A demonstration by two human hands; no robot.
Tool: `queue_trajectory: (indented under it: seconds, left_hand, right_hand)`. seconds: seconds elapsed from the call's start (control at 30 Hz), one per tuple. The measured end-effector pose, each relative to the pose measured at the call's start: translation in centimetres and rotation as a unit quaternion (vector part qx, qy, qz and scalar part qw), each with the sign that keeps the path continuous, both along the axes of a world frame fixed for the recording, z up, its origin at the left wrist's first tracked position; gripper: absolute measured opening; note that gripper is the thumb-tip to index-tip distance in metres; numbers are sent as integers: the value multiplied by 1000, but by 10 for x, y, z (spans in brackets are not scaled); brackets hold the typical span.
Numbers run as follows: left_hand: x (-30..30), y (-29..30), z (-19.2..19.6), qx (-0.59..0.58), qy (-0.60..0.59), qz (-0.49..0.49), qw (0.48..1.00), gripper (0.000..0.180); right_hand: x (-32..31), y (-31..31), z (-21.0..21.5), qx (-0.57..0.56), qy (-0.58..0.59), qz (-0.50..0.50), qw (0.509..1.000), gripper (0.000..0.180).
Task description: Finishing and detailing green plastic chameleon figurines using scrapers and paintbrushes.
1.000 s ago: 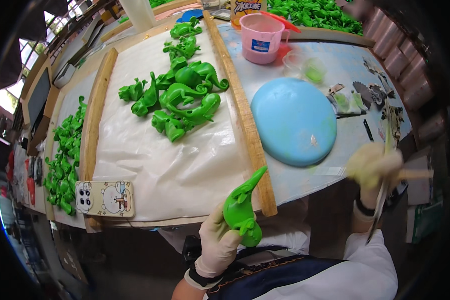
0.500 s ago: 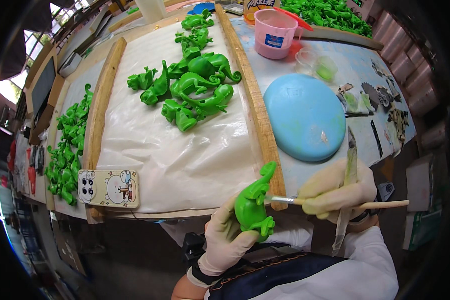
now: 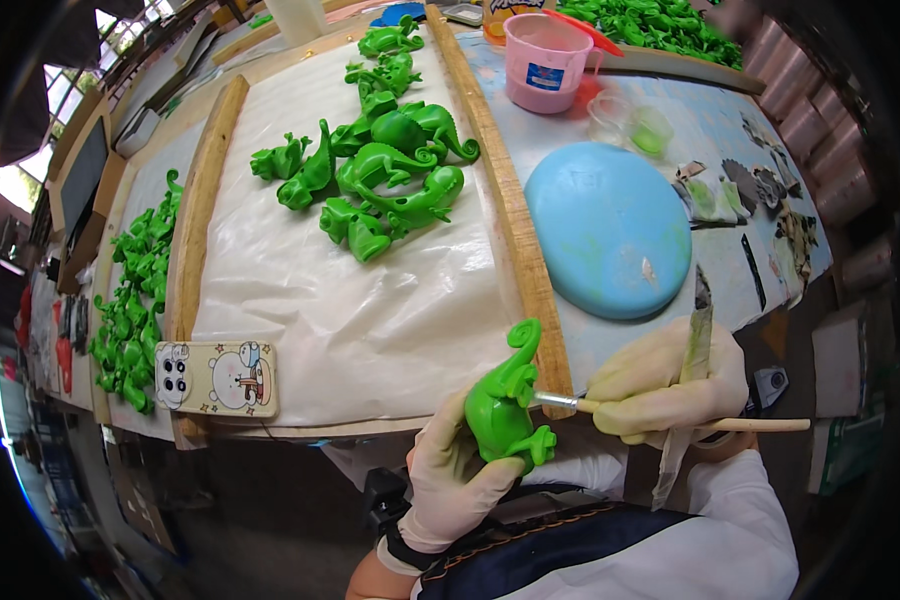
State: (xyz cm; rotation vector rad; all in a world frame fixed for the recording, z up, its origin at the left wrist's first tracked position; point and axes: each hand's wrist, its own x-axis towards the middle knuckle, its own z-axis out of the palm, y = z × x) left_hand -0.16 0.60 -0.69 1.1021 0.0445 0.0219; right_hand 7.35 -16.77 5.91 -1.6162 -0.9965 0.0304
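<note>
My gloved left hand (image 3: 452, 484) is closed around a glossy green chameleon figure (image 3: 498, 412), held with its curled tail up, just past the table's front edge. In my gloved right hand (image 3: 670, 385) is a paintbrush (image 3: 756, 425) with a pale wooden handle; its bristles reach the side of the figure near a leg. A flat strip tool (image 3: 697, 345), stained green and wrapped in places, is also tucked between the right hand's fingers, standing across the brush. Several green chameleon figures (image 3: 395, 170) lie grouped on the white sheet (image 3: 370, 330) beyond.
Wooden strips (image 3: 500, 190) border the sheet. A phone in a cartoon case (image 3: 217, 379) lies front left, beside a heap of green pieces (image 3: 135, 300). Right stand an upturned blue basin (image 3: 610, 230), a pink cup (image 3: 547, 65), small clear cups (image 3: 648, 132) and stained rags (image 3: 715, 198).
The figure has turned slightly in my left hand, so its tail curl shows more. My right hand has shifted slightly left, the brush still against the figure.
</note>
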Motion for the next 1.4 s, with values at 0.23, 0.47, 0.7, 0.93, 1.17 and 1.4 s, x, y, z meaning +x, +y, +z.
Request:
queue_trajectory:
  seconds: [0.23,0.47,0.7,0.93,1.17,1.4]
  left_hand:
    - [-1,-4,5,-61,30,-6,998,68]
    - [-3,-2,1,-38,21,12,999,64]
    - [-1,0,0,-57,68,-17,996,64]
    - [-3,5,-7,-79,97,-35,992,74]
    - [-2,9,-9,-133,52,-112,983,68]
    - [-1,5,-7,-99,93,-62,989,83]
  right_hand:
    - [18,-12,15,-27,3,217,976,14]
    - [-3,0,-6,51,33,25,998,13]
    - [-7,1,-6,52,63,-79,994,13]
    - [-2,4,9,-52,321,108,940,8]
    - [-6,14,33,-85,513,-140,842,5]
    - [2,7,-19,152,38,-19,988,4]
